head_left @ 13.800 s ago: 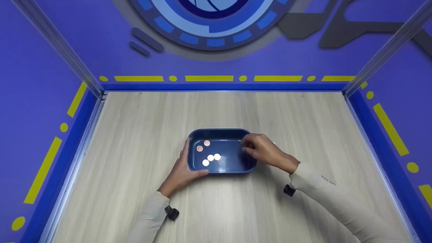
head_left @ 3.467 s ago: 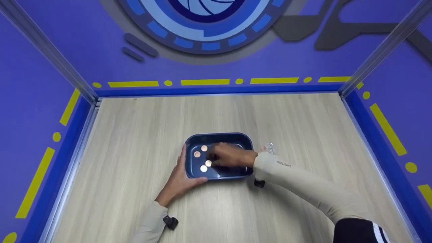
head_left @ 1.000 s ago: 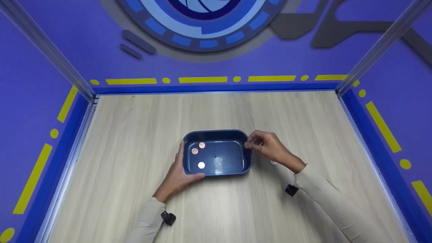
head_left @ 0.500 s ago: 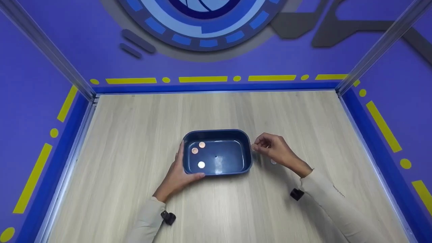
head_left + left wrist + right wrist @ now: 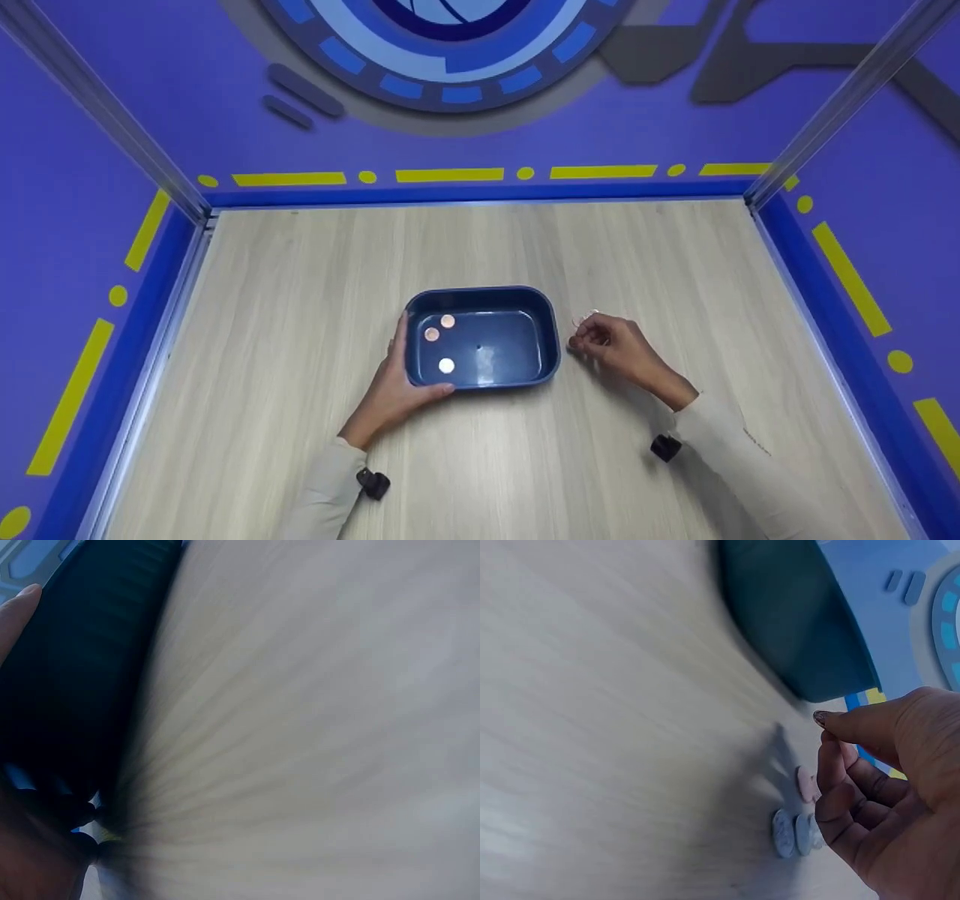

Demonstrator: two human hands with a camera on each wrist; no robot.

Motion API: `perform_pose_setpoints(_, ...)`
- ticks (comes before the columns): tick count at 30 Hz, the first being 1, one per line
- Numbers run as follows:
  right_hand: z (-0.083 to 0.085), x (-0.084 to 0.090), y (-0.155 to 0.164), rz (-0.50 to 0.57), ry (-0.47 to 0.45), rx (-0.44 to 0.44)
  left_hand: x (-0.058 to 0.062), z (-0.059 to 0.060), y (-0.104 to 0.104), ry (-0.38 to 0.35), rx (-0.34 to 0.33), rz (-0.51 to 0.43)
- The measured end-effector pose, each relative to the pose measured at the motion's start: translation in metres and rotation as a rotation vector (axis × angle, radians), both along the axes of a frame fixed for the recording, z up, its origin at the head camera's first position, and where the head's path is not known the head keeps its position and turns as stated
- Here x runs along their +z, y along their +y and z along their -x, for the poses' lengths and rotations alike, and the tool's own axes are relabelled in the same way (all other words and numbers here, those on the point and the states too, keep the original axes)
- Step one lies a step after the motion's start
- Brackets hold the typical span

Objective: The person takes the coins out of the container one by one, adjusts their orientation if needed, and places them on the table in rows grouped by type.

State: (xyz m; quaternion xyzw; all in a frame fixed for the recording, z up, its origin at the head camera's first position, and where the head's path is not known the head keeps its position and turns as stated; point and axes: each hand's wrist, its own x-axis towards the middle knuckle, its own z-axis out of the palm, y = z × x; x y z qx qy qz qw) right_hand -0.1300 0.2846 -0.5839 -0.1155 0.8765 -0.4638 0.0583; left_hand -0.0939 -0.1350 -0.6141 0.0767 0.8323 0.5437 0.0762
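A dark blue tray (image 5: 547, 352) sits mid-table with three coins (image 5: 446, 365) in its left half. My left hand (image 5: 391, 382) grips the tray's left front corner, thumb on the front rim and fingers up the left wall. The left wrist view shows only that dark tray wall (image 5: 90, 675) and a fingertip (image 5: 21, 604). Just right of the tray, my right hand (image 5: 611, 349) is low over the table, fingers curled and thumb pinched to forefinger on a small coin, mostly hidden. Beside that hand (image 5: 885, 787) lie a few loose coins (image 5: 784, 832), one of them pinkish.
The light wood table (image 5: 300, 270) is walled in by purple panels with blue and yellow trim. An aluminium post stands at each back corner (image 5: 825, 120). Small black wrist cameras sit under both sleeves (image 5: 665, 447).
My right hand has drawn away from the tray's right rim and dropped toward the table by the loose coins. The tray went from several coins to three. The left hand kept its grip.
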Motion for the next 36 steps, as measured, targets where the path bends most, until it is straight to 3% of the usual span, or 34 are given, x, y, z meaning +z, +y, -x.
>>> perform_pose_setpoints(17, -0.006, -0.011, 0.009, -0.104, 0.094, 0.002, 0.003, 0.0, 0.0, -0.01, 0.01, 0.008)
perform_pose_setpoints(29, -0.007, -0.013, 0.01, -0.263, 0.17, 0.015, 0.001, 0.0, -0.001, -0.013, 0.007, 0.005)
perform_pose_setpoints(36, -0.009, -0.013, 0.01, -0.296, 0.205, 0.018, 0.001, 0.001, 0.0, -0.009, -0.007, -0.001)
